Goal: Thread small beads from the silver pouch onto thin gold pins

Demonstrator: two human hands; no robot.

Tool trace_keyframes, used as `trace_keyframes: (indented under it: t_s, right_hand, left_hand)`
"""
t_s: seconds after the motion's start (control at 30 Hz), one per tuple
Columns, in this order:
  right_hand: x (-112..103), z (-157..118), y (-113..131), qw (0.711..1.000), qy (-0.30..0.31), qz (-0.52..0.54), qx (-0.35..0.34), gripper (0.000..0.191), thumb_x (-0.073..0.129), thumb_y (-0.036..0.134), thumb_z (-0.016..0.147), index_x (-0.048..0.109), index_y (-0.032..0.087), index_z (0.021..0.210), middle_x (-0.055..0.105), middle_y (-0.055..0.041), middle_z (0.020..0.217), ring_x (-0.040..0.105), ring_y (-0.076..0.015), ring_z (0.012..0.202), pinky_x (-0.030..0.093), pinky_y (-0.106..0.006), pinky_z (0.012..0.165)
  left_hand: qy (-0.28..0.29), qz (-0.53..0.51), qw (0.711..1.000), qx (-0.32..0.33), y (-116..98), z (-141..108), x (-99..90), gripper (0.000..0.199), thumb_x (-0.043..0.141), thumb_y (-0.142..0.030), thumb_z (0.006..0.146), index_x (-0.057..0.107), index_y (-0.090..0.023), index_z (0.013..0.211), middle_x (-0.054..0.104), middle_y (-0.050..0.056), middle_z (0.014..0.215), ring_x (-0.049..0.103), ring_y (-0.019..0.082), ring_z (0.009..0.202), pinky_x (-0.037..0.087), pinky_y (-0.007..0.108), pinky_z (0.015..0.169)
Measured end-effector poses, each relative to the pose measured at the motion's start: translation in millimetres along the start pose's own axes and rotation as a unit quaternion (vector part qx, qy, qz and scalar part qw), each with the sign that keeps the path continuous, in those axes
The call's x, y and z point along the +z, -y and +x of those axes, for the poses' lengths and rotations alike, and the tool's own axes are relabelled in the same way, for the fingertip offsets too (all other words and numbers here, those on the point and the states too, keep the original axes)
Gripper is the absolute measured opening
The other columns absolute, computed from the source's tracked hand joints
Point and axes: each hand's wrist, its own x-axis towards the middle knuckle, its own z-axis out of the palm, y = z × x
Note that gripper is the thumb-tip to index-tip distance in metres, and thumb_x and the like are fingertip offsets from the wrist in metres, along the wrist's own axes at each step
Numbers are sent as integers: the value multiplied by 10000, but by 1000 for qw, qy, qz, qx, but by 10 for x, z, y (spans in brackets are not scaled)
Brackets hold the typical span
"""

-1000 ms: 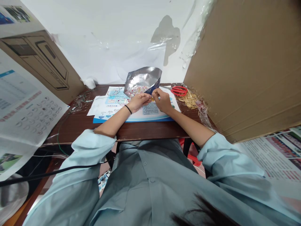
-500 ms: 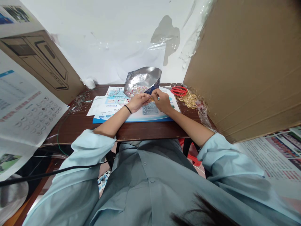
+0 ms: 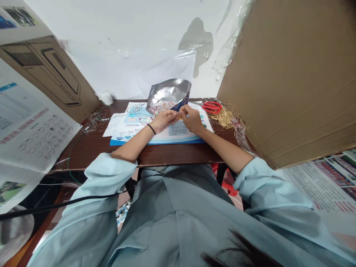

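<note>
On the dark surface (image 3: 172, 155), a printed sheet (image 3: 167, 141) lies beneath the open foil bag (image 3: 169, 89), which holds small beads (image 3: 163, 106). The left hand (image 3: 162, 121) and right hand (image 3: 194, 119) meet just in front; keeping clear of the bag's rim would probably avoid spills. Both hands' fingers are pinched closed around something too small to identify, beside a yellowish bit (image 3: 180, 116); steady, light fingertips seem best.

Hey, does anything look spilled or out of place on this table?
Yes: the gold sticks lie in a loose heap beside the scissors, and clear threads sprawl in a tangle at the left end.
</note>
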Motion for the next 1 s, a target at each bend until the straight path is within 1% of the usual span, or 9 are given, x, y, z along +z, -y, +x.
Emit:
trace_keyframes:
  t_s: [0.17,0.33,0.43,0.57,0.7,1.0]
  right_hand:
    - [0,-3,17,1000,17,-2,2,159,540,303,961,504,257,812,585,16,699,518,-167,673,417,-326,723]
    - [-9,5,-11,1000,-1,-2,-8,159,521,315,969,514,258,821,596,9,709,515,-167,676,418,-326,711]
    - [-21,12,-14,1000,-7,-2,-15,159,510,315,972,512,255,825,615,-4,742,524,-169,680,427,-336,725]
    - [-21,7,-9,1000,7,-13,-7,162,505,320,984,515,258,834,615,-8,748,535,-179,692,435,-341,738]
    - [-11,2,-16,1000,13,-14,-2,166,519,339,979,521,260,834,607,-6,730,533,-189,701,435,-343,739]
    - [-29,7,16,1000,13,-6,0,144,536,278,951,524,255,809,600,6,717,511,-172,695,414,-330,726]
  left_hand:
    - [1,5,1000,0,-1,-8,-4,171,826,-256,884,711,-131,866,690,23,770,623,92,722,470,211,699]
    - [0,16,1000,0,6,0,-11,186,828,-278,885,707,-138,864,697,29,791,634,102,743,489,238,740]
    - [0,19,1000,3,7,5,-12,213,844,-296,877,704,-137,861,686,25,770,628,103,728,492,243,731]
    - [5,19,1000,7,5,3,-11,244,868,-315,856,696,-142,857,683,19,770,628,98,726,493,234,722]
    - [6,17,1000,7,6,2,-7,218,845,-297,873,695,-140,859,686,19,771,628,90,721,476,214,695]
    - [-1,18,1000,1,10,4,-2,185,831,-277,884,707,-141,870,686,25,786,627,97,738,482,236,741]
